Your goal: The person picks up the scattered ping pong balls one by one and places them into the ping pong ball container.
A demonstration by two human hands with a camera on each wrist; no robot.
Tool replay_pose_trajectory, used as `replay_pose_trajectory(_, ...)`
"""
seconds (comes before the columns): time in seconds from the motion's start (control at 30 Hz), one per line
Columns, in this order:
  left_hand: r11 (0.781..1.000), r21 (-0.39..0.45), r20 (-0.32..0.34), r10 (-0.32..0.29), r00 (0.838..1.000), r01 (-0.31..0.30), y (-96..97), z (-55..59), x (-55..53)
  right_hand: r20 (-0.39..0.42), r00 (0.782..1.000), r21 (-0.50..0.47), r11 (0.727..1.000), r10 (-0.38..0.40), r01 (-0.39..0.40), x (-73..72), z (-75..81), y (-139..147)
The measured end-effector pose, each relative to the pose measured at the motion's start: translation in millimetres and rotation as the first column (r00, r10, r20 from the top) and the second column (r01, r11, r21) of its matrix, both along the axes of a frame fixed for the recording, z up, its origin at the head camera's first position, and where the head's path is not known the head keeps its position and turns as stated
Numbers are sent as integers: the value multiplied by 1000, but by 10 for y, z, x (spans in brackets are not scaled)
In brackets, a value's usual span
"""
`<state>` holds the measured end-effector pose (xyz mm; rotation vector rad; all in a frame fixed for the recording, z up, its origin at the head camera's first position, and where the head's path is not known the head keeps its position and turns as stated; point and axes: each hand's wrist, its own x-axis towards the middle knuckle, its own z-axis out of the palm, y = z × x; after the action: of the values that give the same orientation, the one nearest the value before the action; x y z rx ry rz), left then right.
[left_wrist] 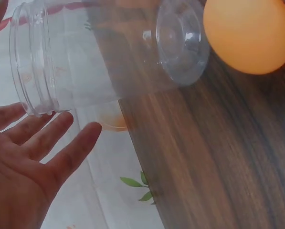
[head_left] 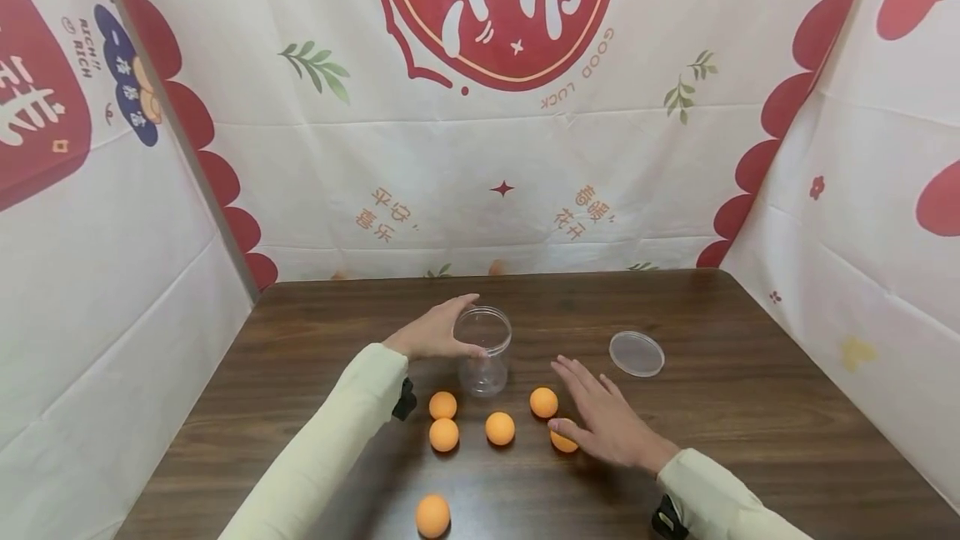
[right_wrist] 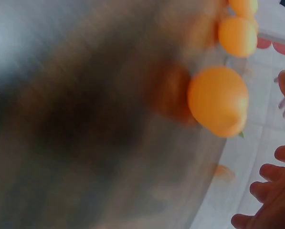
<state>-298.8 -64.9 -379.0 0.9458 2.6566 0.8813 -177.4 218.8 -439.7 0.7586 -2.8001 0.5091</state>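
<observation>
A clear plastic jar [head_left: 483,369] stands upright and uncapped on the table. My left hand [head_left: 435,332] is at its rim from the left, thumb in front and fingers behind. In the left wrist view, the spread, fairly straight fingers [left_wrist: 61,143] lie beside the threaded neck of the jar [left_wrist: 104,52]; firm contact is unclear. With its fingers extended, my right hand [head_left: 611,423] hovers by an orange ball [head_left: 562,437], which the thumb partly covers. Another orange ball [head_left: 543,402] lies just beyond. The right wrist view shows the hand [right_wrist: 276,191] apart from the nearest ball [right_wrist: 218,100].
Three more balls lie in front of the jar: a left ball [head_left: 442,405], one touching it [head_left: 444,435], and a middle ball [head_left: 499,429]. A single ball [head_left: 432,516] sits at the near edge of view. The round clear lid [head_left: 637,354] lies at right on the wooden table [head_left: 750,407].
</observation>
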Motion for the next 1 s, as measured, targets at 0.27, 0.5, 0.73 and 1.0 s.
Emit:
replay_pose_trajectory(0.27, 999, 23, 23, 25, 999, -26, -32, -73, 0, 87, 995, -69, 997, 39, -33, 223, -109, -44)
replay_pose_trajectory(0.5, 998, 43, 39, 42, 998, -43, -33, -118, -23, 9, 999, -38, 999, 35, -35, 337, -200, -55)
replay_pose_trajectory(0.73, 998, 61, 53, 31, 998, -35, -40, -107, -30, -4, 999, 9, 999, 52, -52, 378, -215, -49)
replay_pose_trajectory(1.0, 997, 72, 63, 18, 998, -23, -39, -99, -36, -95, 990, 95, 991, 105, -96, 408, -224, -35)
